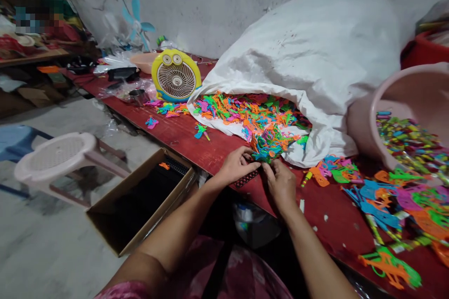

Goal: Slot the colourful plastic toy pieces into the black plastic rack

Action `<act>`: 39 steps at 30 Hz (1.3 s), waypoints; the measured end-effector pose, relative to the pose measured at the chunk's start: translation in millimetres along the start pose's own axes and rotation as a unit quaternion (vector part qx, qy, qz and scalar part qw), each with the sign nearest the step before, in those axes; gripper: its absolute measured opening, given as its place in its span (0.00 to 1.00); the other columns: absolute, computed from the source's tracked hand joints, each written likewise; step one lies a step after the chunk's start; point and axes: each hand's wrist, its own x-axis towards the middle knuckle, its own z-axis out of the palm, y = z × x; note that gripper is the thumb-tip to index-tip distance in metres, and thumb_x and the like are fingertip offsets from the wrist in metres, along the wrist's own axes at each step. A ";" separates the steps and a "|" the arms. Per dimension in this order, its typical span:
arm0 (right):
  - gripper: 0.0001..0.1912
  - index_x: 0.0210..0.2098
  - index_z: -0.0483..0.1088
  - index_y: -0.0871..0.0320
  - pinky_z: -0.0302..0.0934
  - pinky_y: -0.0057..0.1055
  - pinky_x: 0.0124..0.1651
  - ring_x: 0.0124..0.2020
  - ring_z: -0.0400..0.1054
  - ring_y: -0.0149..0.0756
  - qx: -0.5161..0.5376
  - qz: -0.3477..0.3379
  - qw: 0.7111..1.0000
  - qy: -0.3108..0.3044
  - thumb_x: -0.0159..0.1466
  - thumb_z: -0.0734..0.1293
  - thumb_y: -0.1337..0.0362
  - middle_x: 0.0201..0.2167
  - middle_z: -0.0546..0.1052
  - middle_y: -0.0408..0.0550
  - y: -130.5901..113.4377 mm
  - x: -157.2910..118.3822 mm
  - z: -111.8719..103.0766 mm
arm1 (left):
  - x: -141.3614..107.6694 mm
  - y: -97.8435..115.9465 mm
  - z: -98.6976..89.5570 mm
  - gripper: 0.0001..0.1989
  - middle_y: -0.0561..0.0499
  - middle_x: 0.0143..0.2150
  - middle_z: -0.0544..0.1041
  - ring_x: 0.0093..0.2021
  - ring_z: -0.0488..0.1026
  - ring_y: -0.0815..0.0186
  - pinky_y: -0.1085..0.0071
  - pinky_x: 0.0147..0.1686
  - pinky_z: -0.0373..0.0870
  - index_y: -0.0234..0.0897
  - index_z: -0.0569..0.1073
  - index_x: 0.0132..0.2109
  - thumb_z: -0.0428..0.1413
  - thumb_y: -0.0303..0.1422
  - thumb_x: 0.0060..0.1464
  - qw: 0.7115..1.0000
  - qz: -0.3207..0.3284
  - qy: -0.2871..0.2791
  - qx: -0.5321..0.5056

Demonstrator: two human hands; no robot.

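Small bright plastic toys, shaped like toy guns point(245, 110), spill from the mouth of a big white sack point(315, 42) on the red table. My left hand point(238, 167) is at the front of this heap, its fingers curled and thumb stretched toward the right hand. Opposite it, my right hand point(282, 186) is closed with its fingertips against the same blue and green pieces point(263, 152). Part of what both hands grip is hidden by the fingers. Just below them, a black lattice strip or basket edge point(246, 179) shows between the wrists.
A pink tub point(372, 117) of small coloured tubes lies tipped at the right, with assembled toys point(382, 201) before it. A yellow fan point(176, 76) and metal cup point(138, 96) stand left. Below are an open carton point(175, 187) and a plastic stool point(63, 149).
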 end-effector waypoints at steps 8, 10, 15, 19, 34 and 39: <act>0.17 0.28 0.63 0.55 0.48 0.31 0.31 0.24 0.59 0.34 -0.037 0.004 0.999 0.008 0.69 0.60 0.52 0.22 0.67 0.43 6.2 -1.5 8.0 | 12.5 14.0 4.6 0.12 0.50 0.40 0.79 0.44 0.72 0.61 0.64 0.46 0.62 0.40 0.77 0.41 0.65 0.40 0.53 0.975 0.151 0.080 0.140; 0.17 0.29 0.63 0.55 0.46 0.31 0.30 0.23 0.58 0.34 -0.069 0.004 0.997 0.018 0.70 0.59 0.53 0.22 0.67 0.43 5.7 -1.3 9.9 | 19.1 10.9 4.0 0.11 0.50 0.36 0.78 0.42 0.72 0.62 0.65 0.45 0.61 0.39 0.77 0.39 0.65 0.41 0.53 0.974 0.155 0.063 0.155; 0.13 0.29 0.61 0.54 0.46 0.32 0.30 0.23 0.57 0.35 -0.106 0.008 0.994 0.009 0.70 0.58 0.57 0.22 0.66 0.43 3.1 0.0 12.9 | 31.3 6.0 -2.6 0.11 0.52 0.33 0.78 0.41 0.72 0.63 0.65 0.47 0.58 0.39 0.76 0.34 0.63 0.41 0.56 0.973 0.161 0.007 0.165; 0.12 0.30 0.61 0.54 0.45 0.32 0.29 0.24 0.58 0.36 -0.123 0.015 0.992 0.010 0.69 0.58 0.58 0.23 0.67 0.44 2.9 -0.1 15.7 | 36.9 8.5 -8.6 0.12 0.53 0.32 0.79 0.39 0.72 0.63 0.65 0.49 0.58 0.38 0.76 0.31 0.64 0.41 0.55 0.970 0.176 -0.025 0.165; 0.14 0.41 0.70 0.59 0.59 0.32 0.28 0.23 0.67 0.38 0.084 0.176 0.980 0.022 0.60 0.62 0.59 0.23 0.74 0.46 32.5 -4.9 -2.7 | 30.3 1.1 -4.9 0.13 0.49 0.40 0.78 0.40 0.74 0.65 0.72 0.40 0.69 0.35 0.78 0.42 0.67 0.33 0.48 0.995 0.078 -0.012 -0.054; 0.14 0.40 0.72 0.59 0.63 0.34 0.36 0.31 0.70 0.39 0.100 0.133 0.985 0.031 0.61 0.62 0.57 0.32 0.78 0.50 27.8 -1.3 -4.1 | 25.7 27.8 -4.2 0.11 0.49 0.40 0.77 0.43 0.73 0.63 0.68 0.43 0.68 0.38 0.78 0.41 0.67 0.35 0.49 0.984 0.150 0.077 0.054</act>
